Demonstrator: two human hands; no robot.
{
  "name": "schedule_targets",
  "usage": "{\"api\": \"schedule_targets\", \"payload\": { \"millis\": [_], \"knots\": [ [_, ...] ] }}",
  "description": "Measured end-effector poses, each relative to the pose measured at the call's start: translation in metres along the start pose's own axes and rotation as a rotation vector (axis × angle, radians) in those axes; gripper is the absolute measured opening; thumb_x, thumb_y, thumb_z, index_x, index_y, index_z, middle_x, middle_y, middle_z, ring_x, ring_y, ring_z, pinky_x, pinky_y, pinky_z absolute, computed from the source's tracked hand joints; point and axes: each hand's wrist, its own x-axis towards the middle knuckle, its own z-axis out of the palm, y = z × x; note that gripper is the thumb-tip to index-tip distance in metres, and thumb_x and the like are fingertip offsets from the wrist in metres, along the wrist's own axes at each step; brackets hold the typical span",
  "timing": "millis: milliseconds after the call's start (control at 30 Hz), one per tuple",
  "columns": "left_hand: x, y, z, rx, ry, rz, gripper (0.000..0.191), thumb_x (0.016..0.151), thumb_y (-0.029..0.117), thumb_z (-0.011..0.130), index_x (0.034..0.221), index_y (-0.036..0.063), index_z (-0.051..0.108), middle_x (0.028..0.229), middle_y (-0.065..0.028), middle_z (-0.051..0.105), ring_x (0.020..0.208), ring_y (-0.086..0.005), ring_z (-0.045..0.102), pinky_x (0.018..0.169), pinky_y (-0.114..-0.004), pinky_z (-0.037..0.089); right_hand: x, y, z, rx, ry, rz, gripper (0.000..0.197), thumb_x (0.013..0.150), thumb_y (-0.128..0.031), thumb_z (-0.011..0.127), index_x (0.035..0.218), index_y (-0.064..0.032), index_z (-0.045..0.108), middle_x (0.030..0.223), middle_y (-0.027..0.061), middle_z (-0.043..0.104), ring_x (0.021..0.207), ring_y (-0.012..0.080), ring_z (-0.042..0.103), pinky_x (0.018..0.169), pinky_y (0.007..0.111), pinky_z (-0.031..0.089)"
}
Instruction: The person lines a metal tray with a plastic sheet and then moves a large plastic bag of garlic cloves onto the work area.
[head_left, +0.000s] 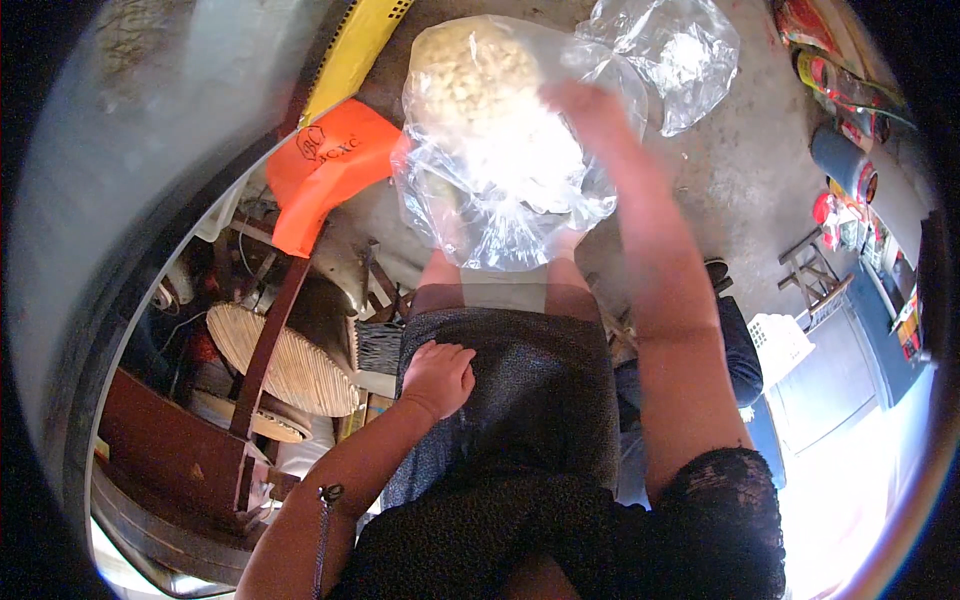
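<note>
A large clear plastic bag (510, 217) stands in front of my legs, with many small pale pieces (480, 75) in its upper part; glare whitens its middle. My right hand (581, 105) is over the right side of the bag's mouth, blurred, and whether it holds anything cannot be told. On the dark cloth over my lap (525, 375) rests my left hand (442, 379), palm down, fingers loosely together and slightly bent, with nothing seen in it. A second clear plastic bag (686, 67) lies on the floor just beyond, at the upper right.
At the left are an orange plastic piece (330, 169), a yellow strip (352, 60), a dark red frame (270, 345) and a ribbed oval mat (281, 360). A white basket (780, 349), a small wooden stool (810, 270) and several colourful packages stand at the right.
</note>
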Motion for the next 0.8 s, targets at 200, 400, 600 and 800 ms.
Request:
{"api": "schedule_targets", "payload": {
  "millis": [200, 400, 600, 800],
  "knots": [
    [0.011, -0.002, -0.011, -0.049, -0.12, 0.006, 0.027, 0.076, 0.017, 0.054, 0.101, 0.0054, 0.061, 0.1, -0.0138, 0.062, 0.096, -0.0297, 0.057, 0.091, -0.045, 0.04, -0.108, 0.176, 0.193, -0.168, -0.475, 0.559, 0.021, 0.077, -0.019, 0.054, 0.085, -0.0025, 0.063, 0.085, 0.019, 0.063, 0.08, 0.032, 0.061, 0.073, 0.043, 0.047],
    [-0.001, -0.003, 0.002, -0.022, -0.062, -0.021, 0.024, 0.078, 0.019, 0.054, 0.098, 0.0087, 0.061, 0.097, -0.0083, 0.062, 0.095, -0.0247, 0.057, 0.092, -0.042, 0.038, -0.059, 0.112, 0.156, -0.195, -0.122, 0.404, 0.054, 0.083, -0.029, 0.05, 0.131, -0.0057, 0.038, 0.118, 0.0227, 0.052, 0.108, 0.0371, 0.051, 0.093, 0.042, 0.04],
    [0.0, -0.003, 0.001, -0.023, -0.065, -0.022, 0.023, 0.078, 0.019, 0.054, 0.097, 0.0086, 0.061, 0.098, -0.0088, 0.062, 0.095, -0.0247, 0.057, 0.092, -0.042, 0.038, 0.091, -0.023, 0.048, -0.074, 0.104, -0.106, 0.053, 0.082, -0.03, 0.053, 0.133, -0.0265, 0.038, 0.097, 0.0203, 0.062, 0.088, 0.0356, 0.06, 0.078, 0.041, 0.047],
    [0.001, -0.003, -0.002, -0.025, -0.048, -0.001, 0.023, 0.077, 0.019, 0.054, 0.096, 0.0084, 0.061, 0.096, -0.0087, 0.062, 0.094, -0.025, 0.057, 0.091, -0.041, 0.038, 0.099, -0.079, 0.0, 0.649, 0.144, -0.073, 0.04, 0.083, -0.018, 0.056, 0.122, -0.0186, 0.049, 0.105, 0.0116, 0.06, 0.089, 0.0244, 0.061, 0.075, 0.037, 0.051]
  ]
}}
